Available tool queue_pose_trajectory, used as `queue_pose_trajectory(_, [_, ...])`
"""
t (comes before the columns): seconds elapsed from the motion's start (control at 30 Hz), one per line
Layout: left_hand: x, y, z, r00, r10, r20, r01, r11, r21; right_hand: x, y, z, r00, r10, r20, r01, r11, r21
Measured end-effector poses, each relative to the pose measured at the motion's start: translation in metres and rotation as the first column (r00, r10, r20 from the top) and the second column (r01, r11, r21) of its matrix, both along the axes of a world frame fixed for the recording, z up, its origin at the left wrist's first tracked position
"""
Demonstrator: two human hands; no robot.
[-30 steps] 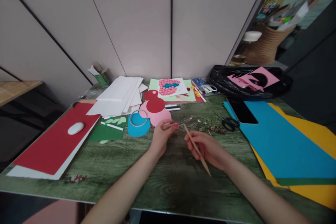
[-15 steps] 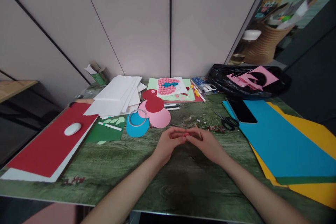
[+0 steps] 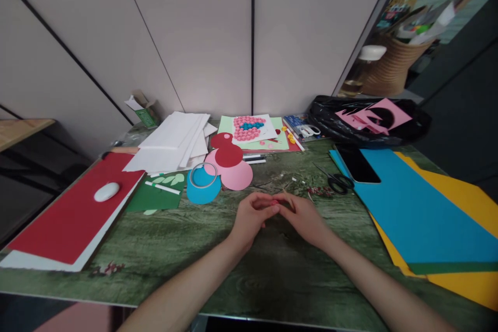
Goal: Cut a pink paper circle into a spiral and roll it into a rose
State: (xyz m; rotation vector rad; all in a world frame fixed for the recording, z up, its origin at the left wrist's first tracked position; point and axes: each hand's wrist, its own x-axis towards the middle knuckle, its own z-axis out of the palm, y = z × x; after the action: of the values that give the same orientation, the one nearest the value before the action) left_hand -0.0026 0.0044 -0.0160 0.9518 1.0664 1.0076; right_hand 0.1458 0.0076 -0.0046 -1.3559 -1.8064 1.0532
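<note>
My left hand [image 3: 252, 217] and my right hand [image 3: 307, 218] meet at the fingertips over the middle of the table. Pinched between them is a small red piece [image 3: 274, 202], possibly paper; the fingers hide most of it. A thin tan strip or stick [image 3: 288, 198] pokes up by the index finger of my right hand. Black-handled scissors [image 3: 339, 182] lie to the right, beyond the right hand. Ahead and to the left are a pink paper circle [image 3: 238, 175], a dark red circle [image 3: 229, 155] and a blue circle [image 3: 202, 193] with a tape ring [image 3: 203, 175] on it.
At the back lies a sheet with pink and blue rolled pieces [image 3: 252, 127]. White papers [image 3: 171, 137], red card [image 3: 73, 212] and a white mouse-shaped object [image 3: 106, 192] are left. A phone [image 3: 357, 163] rests on blue card [image 3: 420, 207], near a black bag [image 3: 327, 119].
Both hands have shifted slightly toward me, still joined at the fingertips around the red piece. The tan strip has moved a little left and down with my right hand.
</note>
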Motion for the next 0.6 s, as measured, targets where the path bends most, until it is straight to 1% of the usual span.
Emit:
queue_pose_trajectory(0.37, [0.0000,-0.0014,0.0016,0.999,-0.005,-0.032,0.005,1.000,-0.003,-0.0021,-0.0017,0.0019,0.999,-0.004,0.034,0.004,1.000,0.018])
queue_pose_trajectory(0.47, [-0.0004,-0.0001,0.0028,1.000,-0.014,0.008,0.014,1.000,-0.006,-0.0005,-0.0004,0.0022,1.000,-0.004,0.002,0.004,1.000,-0.004])
queue_pose_trajectory(0.6, [-0.0014,0.0019,0.0041,0.994,-0.032,0.104,0.041,0.996,-0.083,0.0044,0.0034,0.0039,0.996,0.018,-0.088,-0.026,0.996,-0.088])
